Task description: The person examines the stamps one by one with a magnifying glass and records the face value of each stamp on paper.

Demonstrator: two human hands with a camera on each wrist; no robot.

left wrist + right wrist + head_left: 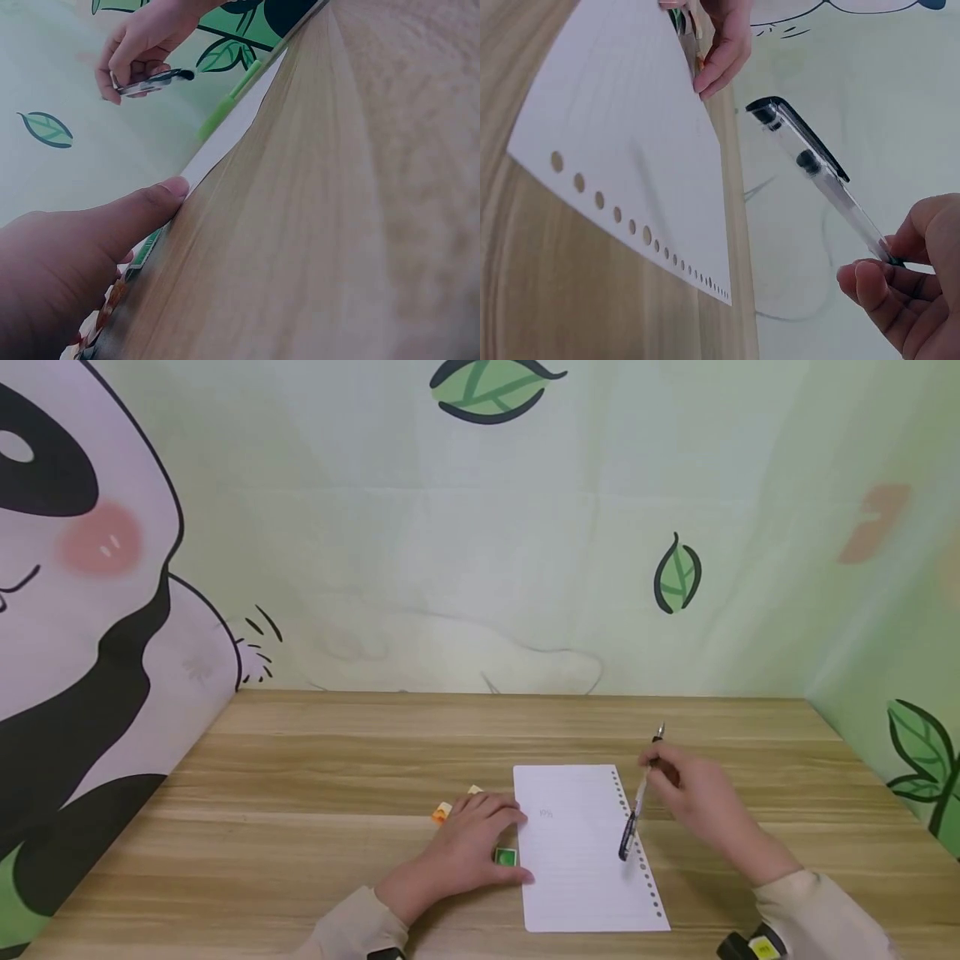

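A white sheet of loose-leaf paper lies on the table, its punched holes along the right side. Small faint marks show on its upper left. My left hand rests at the sheet's left edge, with thumb and fingertips touching it. Above the right edge, my right hand pinches a clear pen with a black clip. In the head view the pen's metal tip points up and away, and the clip end hangs down over the holes. A small green block-like item sits between the left thumb and fingers.
Small orange-and-white items lie just beyond the left hand, partly hidden by it. The wood-grain table runs back to a printed wall cloth with a panda and leaves.
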